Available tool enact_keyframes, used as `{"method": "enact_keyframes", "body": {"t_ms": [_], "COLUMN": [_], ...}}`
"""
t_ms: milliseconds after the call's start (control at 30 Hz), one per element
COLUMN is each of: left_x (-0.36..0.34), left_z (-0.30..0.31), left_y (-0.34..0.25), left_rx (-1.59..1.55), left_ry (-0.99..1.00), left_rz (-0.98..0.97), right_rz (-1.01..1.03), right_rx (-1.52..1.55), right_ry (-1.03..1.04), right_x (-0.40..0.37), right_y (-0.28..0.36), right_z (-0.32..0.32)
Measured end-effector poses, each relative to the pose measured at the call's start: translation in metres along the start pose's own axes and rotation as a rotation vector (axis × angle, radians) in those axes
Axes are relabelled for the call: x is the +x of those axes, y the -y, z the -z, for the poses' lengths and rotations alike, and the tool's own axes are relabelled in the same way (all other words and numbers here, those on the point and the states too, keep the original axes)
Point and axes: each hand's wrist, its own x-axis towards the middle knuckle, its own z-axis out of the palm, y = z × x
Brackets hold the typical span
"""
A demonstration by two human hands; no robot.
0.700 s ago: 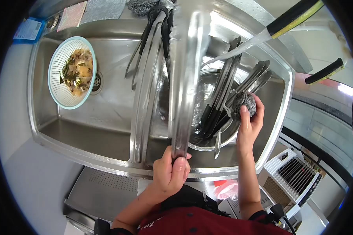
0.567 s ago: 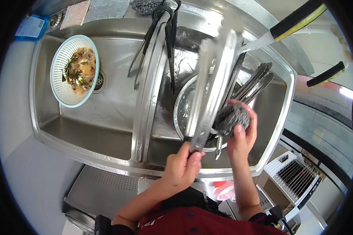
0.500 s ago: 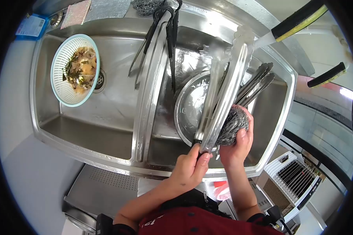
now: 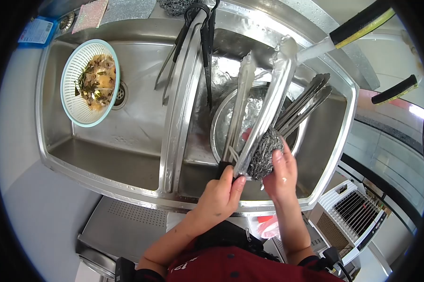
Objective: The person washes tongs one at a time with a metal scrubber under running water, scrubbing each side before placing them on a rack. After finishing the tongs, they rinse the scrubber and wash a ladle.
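Observation:
My left hand (image 4: 220,197) grips a pair of metal tongs (image 4: 271,101) near its dark handle end, with the two arms spread apart over the right sink basin. In my right hand (image 4: 283,176) is a steel wool scrubber (image 4: 267,152), pressed against the side of the right tong arm. Some of my right fingers are hidden behind the tongs. Water (image 4: 315,50) from a black hose with a yellow stripe (image 4: 362,23) runs onto the tongs' upper end. Below them sits a round metal bowl (image 4: 216,134) holding water, and more metal tongs (image 4: 306,105) lean at its right.
Black-handled tongs (image 4: 205,47) hang over the sink divider (image 4: 170,155). The left basin holds a pale strainer basket (image 4: 69,89) with food scraps (image 4: 97,84), beside a drain (image 4: 121,96). Another scrubber (image 4: 176,5) lies on the back ledge. A second black nozzle (image 4: 394,90) is at right.
The tongs' arms have spread wider apart, the left one swinging left. My right hand and the scrubber have shifted slightly left and down along the tongs.

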Motion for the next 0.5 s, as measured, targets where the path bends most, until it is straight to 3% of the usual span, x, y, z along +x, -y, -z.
{"method": "enact_keyframes", "body": {"t_ms": [67, 200, 267, 300, 400, 467, 500], "left_x": [-0.002, 0.0, -0.003, -0.007, -0.023, -0.029, -0.028], "left_z": [-0.003, -0.003, -0.004, -0.006, -0.013, -0.013, -0.012], "left_y": [0.002, 0.004, 0.005, 0.009, 0.009, 0.004, 0.004], "left_rx": [0.012, -0.062, -0.054, -0.032, -0.057, -0.074, -0.056], "left_ry": [-0.005, 0.03, 0.044, 0.042, 0.037, 0.06, 0.054], "left_rz": [-0.041, 0.085, 0.132, 0.146, 0.141, 0.184, 0.189], "right_rz": [0.01, -0.066, -0.195, -0.168, -0.156, -0.161, -0.194], "right_rx": [-0.031, -0.057, -0.016, -0.051, 0.055, 0.119, 0.149], "right_ry": [-0.065, -0.191, -0.338, -0.344, -0.075, -0.027, -0.132], "right_x": [-0.002, 0.007, 0.025, 0.042, 0.09, 0.105, 0.092], "right_y": [-0.006, -0.006, -0.004, 0.003, 0.053, 0.058, 0.056], "right_z": [-0.01, -0.02, -0.018, -0.01, -0.009, -0.008, -0.015]}}
